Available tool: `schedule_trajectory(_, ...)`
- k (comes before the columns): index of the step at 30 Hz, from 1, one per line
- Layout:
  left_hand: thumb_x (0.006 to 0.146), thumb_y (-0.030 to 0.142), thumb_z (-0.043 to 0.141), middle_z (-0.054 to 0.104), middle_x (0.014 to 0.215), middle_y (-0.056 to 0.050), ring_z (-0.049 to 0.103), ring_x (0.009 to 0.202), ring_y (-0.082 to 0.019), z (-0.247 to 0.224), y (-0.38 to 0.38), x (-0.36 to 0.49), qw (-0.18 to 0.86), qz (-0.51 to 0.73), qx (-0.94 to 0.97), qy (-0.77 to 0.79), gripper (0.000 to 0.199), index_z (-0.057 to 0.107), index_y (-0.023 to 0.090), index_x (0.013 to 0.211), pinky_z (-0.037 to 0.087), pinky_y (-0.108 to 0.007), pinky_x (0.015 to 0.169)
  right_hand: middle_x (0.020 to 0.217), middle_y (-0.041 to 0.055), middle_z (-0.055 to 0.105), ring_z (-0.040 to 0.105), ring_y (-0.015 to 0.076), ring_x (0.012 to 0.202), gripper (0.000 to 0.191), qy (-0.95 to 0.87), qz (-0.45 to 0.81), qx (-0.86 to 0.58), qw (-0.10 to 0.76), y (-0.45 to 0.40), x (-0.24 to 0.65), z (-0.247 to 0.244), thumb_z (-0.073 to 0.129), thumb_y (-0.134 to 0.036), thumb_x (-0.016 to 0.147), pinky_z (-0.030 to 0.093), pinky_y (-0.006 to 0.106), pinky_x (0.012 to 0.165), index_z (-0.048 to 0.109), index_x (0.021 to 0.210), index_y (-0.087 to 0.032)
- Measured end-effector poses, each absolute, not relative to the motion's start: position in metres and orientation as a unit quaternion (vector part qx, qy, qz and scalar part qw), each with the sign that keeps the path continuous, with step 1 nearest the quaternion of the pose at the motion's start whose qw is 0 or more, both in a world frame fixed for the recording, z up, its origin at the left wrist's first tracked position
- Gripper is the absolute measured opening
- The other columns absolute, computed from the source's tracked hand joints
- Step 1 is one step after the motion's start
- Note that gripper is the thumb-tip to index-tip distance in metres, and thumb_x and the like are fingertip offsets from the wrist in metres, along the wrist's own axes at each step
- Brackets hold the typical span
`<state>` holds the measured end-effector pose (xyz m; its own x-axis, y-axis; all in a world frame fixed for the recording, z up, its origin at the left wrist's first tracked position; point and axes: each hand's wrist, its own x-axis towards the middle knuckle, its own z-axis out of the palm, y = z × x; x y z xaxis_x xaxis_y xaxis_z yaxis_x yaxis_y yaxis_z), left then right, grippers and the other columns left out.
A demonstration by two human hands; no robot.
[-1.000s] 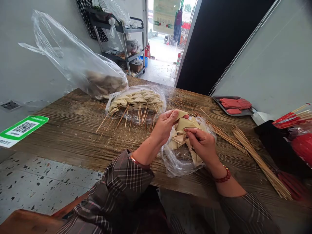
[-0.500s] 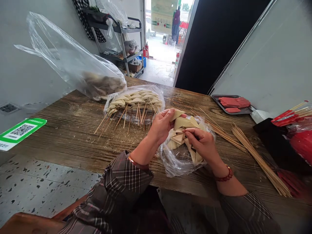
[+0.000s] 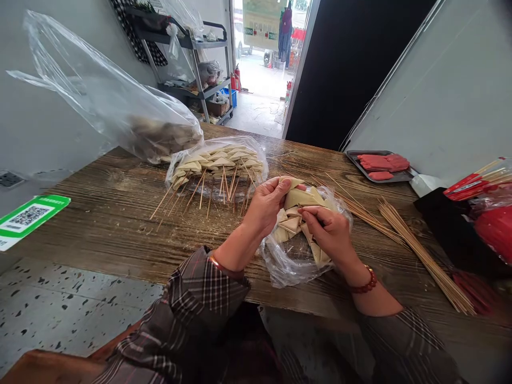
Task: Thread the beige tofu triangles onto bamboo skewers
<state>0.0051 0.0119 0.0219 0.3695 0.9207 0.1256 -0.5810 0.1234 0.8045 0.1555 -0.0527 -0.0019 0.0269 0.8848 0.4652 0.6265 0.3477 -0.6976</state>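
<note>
My left hand (image 3: 269,205) is closed on a folded tofu sheet (image 3: 296,184), pinched between thumb and fingers. My right hand (image 3: 327,226) sits just to its right, thumb and forefinger pressed together close under a pale tofu sheet (image 3: 304,199); what they grip is too small to make out. Beneath both hands lies a clear plastic bag (image 3: 286,269) with more folded tofu pieces (image 3: 290,224) on it. To the left, several skewered tofu triangles (image 3: 224,157) rest in layers on another plastic sheet, their bamboo sticks (image 3: 202,189) pointing toward me.
Loose bamboo skewers (image 3: 424,253) lie on the wooden table (image 3: 132,229) at right. Behind them are a tray (image 3: 354,156) of pink slabs and a black box (image 3: 440,218). A large plastic bag (image 3: 108,90) stands back left, near a QR card (image 3: 34,218).
The whole view has shifted slightly, with the surroundings sliding left and up. Both hands keep nearly the same pose, the left still holding the tofu sheet.
</note>
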Motion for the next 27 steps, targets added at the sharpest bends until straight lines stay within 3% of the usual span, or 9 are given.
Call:
schedule_trajectory(8, 0.075, 0.05, 0.077, 0.075, 0.087, -0.009, 0.067, 0.075, -0.016, 0.017, 0.005, 0.015, 0.734, 0.49, 0.426, 0.199, 0.04, 0.07, 0.013, 0.089, 0.051, -0.025, 0.069, 0.056, -0.0024, 0.06, 0.054, 0.0118, 0.052, 0.026, -0.677, 0.129, -0.56, 0.46, -0.053, 0.155, 0.004, 0.057, -0.031, 0.09, 0.041, 0.025, 0.056, 0.066, 0.069, -0.02)
schedule_trajectory(13, 0.081, 0.05, 0.07, 0.072, 0.096, -0.008, 0.066, 0.078, -0.014, 0.015, 0.01, 0.012, 0.677, 0.478, 0.508, 0.235, 0.044, 0.065, 0.015, 0.106, 0.05, -0.025, 0.071, 0.053, -0.004, 0.055, 0.048, 0.0104, 0.05, 0.023, -0.648, 0.13, -0.575, 0.483, -0.051, 0.162, 0.007, 0.059, -0.032, 0.088, 0.038, 0.024, 0.053, 0.067, 0.071, -0.019)
schedule_trajectory(17, 0.088, 0.036, 0.063, 0.07, 0.093, -0.008, 0.064, 0.082, -0.015, 0.012, 0.015, 0.008, 0.474, 0.441, 0.693, 0.317, 0.025, 0.065, 0.014, 0.101, 0.049, -0.029, 0.077, 0.055, -0.0034, 0.057, 0.049, 0.0105, 0.051, 0.022, -0.602, 0.134, -0.588, 0.523, -0.047, 0.173, 0.007, 0.058, -0.035, 0.089, 0.037, 0.024, 0.052, 0.07, 0.081, -0.018)
schedule_trajectory(22, 0.089, 0.023, 0.059, 0.068, 0.097, -0.013, 0.062, 0.095, -0.025, 0.013, 0.011, 0.005, 0.166, 0.23, 0.902, 0.326, 0.016, 0.067, 0.012, 0.096, 0.047, -0.041, 0.089, 0.052, -0.0044, 0.055, 0.048, 0.0098, 0.047, 0.023, -0.591, 0.141, -0.582, 0.541, -0.043, 0.176, 0.008, 0.058, -0.035, 0.089, 0.036, 0.024, 0.051, 0.07, 0.081, -0.018)
schedule_trajectory(27, 0.087, 0.026, 0.06, 0.066, 0.106, -0.016, 0.06, 0.104, -0.031, 0.017, 0.004, 0.006, 0.041, 0.091, 0.947, 0.305, 0.019, 0.067, 0.012, 0.099, 0.045, -0.046, 0.092, 0.051, -0.0045, 0.055, 0.046, 0.0095, 0.046, 0.023, -0.592, 0.141, -0.582, 0.539, -0.041, 0.175, 0.008, 0.058, -0.036, 0.089, 0.035, 0.024, 0.049, 0.069, 0.08, -0.018)
